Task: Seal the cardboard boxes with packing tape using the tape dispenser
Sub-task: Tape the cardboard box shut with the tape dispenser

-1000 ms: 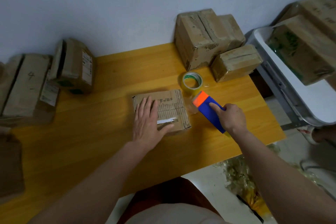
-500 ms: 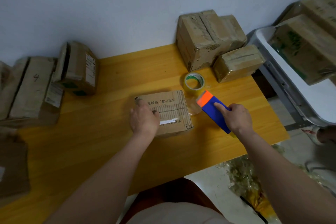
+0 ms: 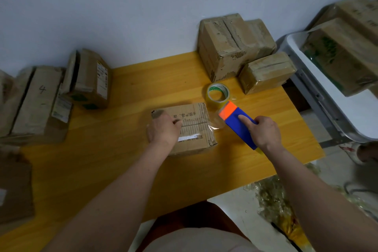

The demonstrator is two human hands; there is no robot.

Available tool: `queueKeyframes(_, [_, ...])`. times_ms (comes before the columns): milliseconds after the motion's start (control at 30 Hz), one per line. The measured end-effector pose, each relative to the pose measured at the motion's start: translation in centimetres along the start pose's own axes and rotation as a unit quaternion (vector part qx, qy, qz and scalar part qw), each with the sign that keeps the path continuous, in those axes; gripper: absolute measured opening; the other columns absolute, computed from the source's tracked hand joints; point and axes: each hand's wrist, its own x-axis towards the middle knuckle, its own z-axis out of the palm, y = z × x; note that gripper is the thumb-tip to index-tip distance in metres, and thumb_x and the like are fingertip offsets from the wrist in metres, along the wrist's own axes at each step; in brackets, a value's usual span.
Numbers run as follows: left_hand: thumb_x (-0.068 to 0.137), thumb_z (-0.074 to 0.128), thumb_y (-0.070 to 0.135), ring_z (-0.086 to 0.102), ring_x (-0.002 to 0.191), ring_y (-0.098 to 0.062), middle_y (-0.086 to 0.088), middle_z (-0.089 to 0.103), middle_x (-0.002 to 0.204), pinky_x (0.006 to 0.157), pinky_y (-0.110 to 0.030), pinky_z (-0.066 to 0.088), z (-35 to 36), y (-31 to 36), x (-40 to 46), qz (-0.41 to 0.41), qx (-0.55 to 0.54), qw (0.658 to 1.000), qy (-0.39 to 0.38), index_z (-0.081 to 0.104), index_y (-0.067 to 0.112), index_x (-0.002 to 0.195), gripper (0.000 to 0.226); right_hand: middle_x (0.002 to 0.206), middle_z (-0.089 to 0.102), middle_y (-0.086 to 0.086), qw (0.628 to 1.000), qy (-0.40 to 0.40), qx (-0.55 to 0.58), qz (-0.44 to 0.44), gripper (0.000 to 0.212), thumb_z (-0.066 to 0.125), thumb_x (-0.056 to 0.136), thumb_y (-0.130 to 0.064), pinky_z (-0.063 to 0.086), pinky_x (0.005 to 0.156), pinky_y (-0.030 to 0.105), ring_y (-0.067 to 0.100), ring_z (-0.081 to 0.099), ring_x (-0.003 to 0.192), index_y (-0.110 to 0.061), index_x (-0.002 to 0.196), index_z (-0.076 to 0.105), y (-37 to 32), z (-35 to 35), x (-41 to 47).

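Item: small cardboard box point(image 3: 190, 127), lying near the middle of the yellow table point(image 3: 131, 88), printed top face up, centre seam running left to right, a torn white label strip near its front edge.

Left hand point(image 3: 162, 129): a second ago lying flat with spread fingers on the box top; now sitting on the left half of the top with fingers curled under into a loose fist, knuckles bearing down. Whether anything is pinched inside the curl, such as a tape end, cannot be told.

Right hand point(image 3: 263, 131): wrapping around the blue body of the tape dispenser point(image 3: 238, 121), index finger lying straight along its top; position barely differing from a second ago. Orange nose hanging just beside the box's right edge, a clear film of tape point(image 3: 217, 124) bridging the two.

Loose tape roll point(image 3: 217, 92): resting on the table just behind the dispenser, untouched.

Other stock: sealed-looking boxes point(image 3: 231, 47) at the back right, more boxes point(image 3: 88, 77) at the left.

Reading: the left hand appears to be changing from steadying to pressing down, suggesting this box's seam is being finished or tape is about to be cut, with further boxes probably waiting
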Motion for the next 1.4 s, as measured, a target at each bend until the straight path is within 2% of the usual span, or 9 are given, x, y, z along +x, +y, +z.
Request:
queueKeyframes(100, [0.088,0.07,0.018,0.063,0.086,-0.015,0.002,0.067,0.099,0.07,-0.028,0.052,0.3,0.2,-0.2,-0.02,-0.185,0.983,-0.01,0.058,0.021,0.098,0.016,0.058,0.048,0.007,1.0,0.001,0.001,-0.002,0.06,0.051,0.086,-0.063,0.032,0.05,0.032,0.022,0.044,0.052,-0.01,0.061,0.043,0.1,-0.1,-0.3])
queueKeyframes(167, [0.088,0.069,0.015,0.061,0.085,-0.014,0.003,0.065,0.098,0.063,-0.022,0.046,0.4,0.2,-0.4,-0.024,-0.235,0.972,0.007,0.055,0.023,0.097,0.018,0.058,0.047,0.007,1.0,0.002,0.003,-0.001,0.06,0.05,0.086,-0.064,0.032,0.05,0.032,0.022,0.043,0.052,-0.01,0.061,0.042,0.2,0.0,-0.3])
queueKeyframes(300, [0.09,0.064,0.01,0.059,0.088,-0.013,0.005,0.061,0.091,0.08,-0.028,0.051,0.2,0.3,-0.9,0.017,-0.31,0.947,0.082,0.055,0.024,0.092,0.017,0.06,0.05,0.008,1.0,0.003,-0.003,0.004,0.06,0.049,0.087,-0.064,0.033,0.051,0.032,0.023,0.047,0.055,-0.009,0.063,0.045,0.2,-0.2,-0.4])
queueKeyframes(467, [0.089,0.063,0.003,0.052,0.076,-0.008,0.009,0.05,0.08,0.076,-0.023,0.049,-0.1,-0.2,-1.2,0.026,-0.364,0.914,0.178,0.055,0.021,0.102,0.023,0.06,0.051,0.009,1.0,0.014,0.001,-0.001,0.062,0.049,0.086,-0.065,0.033,0.05,0.032,0.023,0.048,0.053,-0.008,0.063,0.046,0.3,-0.7,-0.6])
queueKeyframes(600, [0.091,0.061,0.006,0.052,0.077,-0.009,0.003,0.055,0.09,0.073,-0.023,0.049,-0.4,-1.8,-1.2,-0.007,-0.367,0.894,0.256,0.056,0.025,0.102,0.023,0.053,0.046,0.008,0.999,0.034,0.0,-0.021,0.066,0.05,0.082,-0.069,0.029,0.048,0.03,0.023,0.044,0.049,-0.009,0.055,0.042,0.0,-1.2,-1.0])
queueKeyframes(867, [0.086,0.07,0.008,0.066,0.083,-0.019,0.005,0.065,0.083,0.085,-0.042,0.056,-0.8,-4.8,-1.4,-0.144,-0.466,0.833,0.262,0.057,0.024,0.103,0.026,0.051,0.051,0.01,0.992,0.012,-0.072,-0.1,0.071,0.048,0.077,-0.075,0.031,0.049,0.03,0.026,0.05,0.051,-0.009,0.05,0.049,-1.3,-2.8,-0.6])
queueKeyframes(1000, [0.085,0.069,0.004,0.067,0.089,-0.02,0.001,0.068,0.087,0.088,-0.036,0.055,-0.8,-5.4,-1.3,-0.161,-0.514,0.8,0.263,0.054,0.023,0.116,0.039,0.054,0.055,0.011,0.984,0.009,-0.121,-0.132,0.075,0.044,0.074,-0.079,0.035,0.05,0.031,0.025,0.053,0.054,-0.008,0.054,0.056,-2.7,-3.2,0.2])
queueKeyframes(1167, [0.086,0.069,0.006,0.063,0.088,-0.013,0.005,0.065,0.086,0.086,-0.027,0.05,-0.1,-6.0,-1.2,-0.191,-0.501,0.808,0.244,0.055,0.018,0.123,0.041,0.056,0.056,0.008,0.973,0.005,-0.179,-0.146,0.073,0.045,0.074,-0.079,0.034,0.049,0.028,0.022,0.052,0.055,-0.009,0.059,0.06,-4.1,-3.4,0.9])
queueKeyframes(1400, [0.089,0.065,0.004,0.061,0.09,-0.014,-0.001,0.067,0.097,0.07,-0.012,0.044,1.5,-7.1,-0.2,-0.164,-0.415,0.877,0.181,0.069,0.01,0.101,0.014,0.057,0.056,0.009,0.968,-0.012,-0.193,-0.157,0.071,0.044,0.075,-0.077,0.032,0.048,0.027,0.021,0.053,0.055,-0.01,0.059,0.06,-4.5,-3.6,1.3])
